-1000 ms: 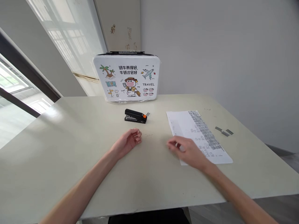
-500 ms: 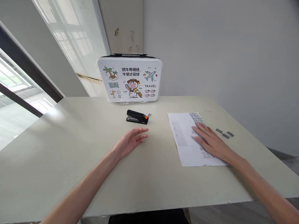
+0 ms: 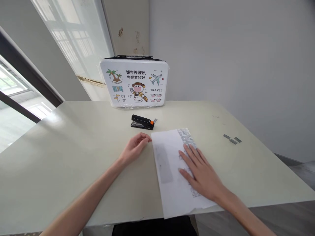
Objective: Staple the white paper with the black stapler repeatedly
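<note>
Printed paper lies on the table in front of me, its lower corner hanging past the near edge. My right hand rests flat on its right half, fingers spread and hiding part of the print. At the upper left corner of the paper, my left hand is closed, thumb and fingertips together at the margin; the exact contact is small to see. Just beyond that hand sits a black stapler with an orange button, and a small strip of staples is by its right end.
Several short grey staple strips lie on the right side of the table. A white cartoon-printed case in clear wrap stands upright at the back, against the wall side. A window is at the left.
My right hand has slid the paper left and toward me. My left hand's fingers, spread before, have closed at the paper's upper left corner. The stapler stays put.
</note>
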Tool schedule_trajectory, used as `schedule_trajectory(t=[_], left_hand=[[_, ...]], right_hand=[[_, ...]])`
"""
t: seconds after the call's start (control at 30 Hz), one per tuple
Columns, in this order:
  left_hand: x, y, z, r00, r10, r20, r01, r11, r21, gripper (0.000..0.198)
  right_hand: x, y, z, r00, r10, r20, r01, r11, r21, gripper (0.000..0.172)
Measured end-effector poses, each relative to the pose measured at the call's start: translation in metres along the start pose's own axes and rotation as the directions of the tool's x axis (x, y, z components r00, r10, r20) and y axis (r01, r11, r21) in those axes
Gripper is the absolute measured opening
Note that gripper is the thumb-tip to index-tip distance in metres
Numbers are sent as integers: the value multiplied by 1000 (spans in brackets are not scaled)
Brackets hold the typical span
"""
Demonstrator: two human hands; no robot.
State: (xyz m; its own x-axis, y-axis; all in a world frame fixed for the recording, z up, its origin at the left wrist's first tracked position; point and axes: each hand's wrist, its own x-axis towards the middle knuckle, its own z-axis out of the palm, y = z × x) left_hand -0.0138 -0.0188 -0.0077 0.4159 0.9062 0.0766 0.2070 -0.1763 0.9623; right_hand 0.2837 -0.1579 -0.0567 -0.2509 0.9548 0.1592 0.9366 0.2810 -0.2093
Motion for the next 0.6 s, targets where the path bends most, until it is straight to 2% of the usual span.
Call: schedule_trajectory(t=[0.1, 0.2, 0.27, 0.33, 0.4, 0.47, 0.6], left_hand=[[-2, -3, 2, 981, 191, 43, -194, 927, 321, 19], [-2, -8, 1, 936, 320, 147, -351, 813, 464, 16], [-1, -10, -3, 916, 347, 201, -400, 751, 525, 16], [0, -12, -8, 907, 349, 234, -419, 706, 571, 16], [2, -14, -15, 904, 343, 256, -426, 674, 604, 22], [3, -16, -22, 903, 332, 273, -429, 652, 625, 29], [8, -20, -34, 908, 304, 289, -420, 640, 644, 31]], right_hand=[[8, -37, 7, 1000, -7, -3, 8, 995, 104, 73], [17, -74, 6, 999, -1, 39, -11, 954, 300, 71], [24, -94, -1, 994, 11, 113, -64, 874, 482, 70], [31, -108, -11, 982, 47, 181, -156, 738, 657, 65], [39, -112, -21, 975, 120, 187, -222, 592, 775, 55], [48, -106, -27, 968, 218, 123, -220, 509, 832, 44], [72, -75, -27, 945, 328, -8, -177, 531, 829, 30]])
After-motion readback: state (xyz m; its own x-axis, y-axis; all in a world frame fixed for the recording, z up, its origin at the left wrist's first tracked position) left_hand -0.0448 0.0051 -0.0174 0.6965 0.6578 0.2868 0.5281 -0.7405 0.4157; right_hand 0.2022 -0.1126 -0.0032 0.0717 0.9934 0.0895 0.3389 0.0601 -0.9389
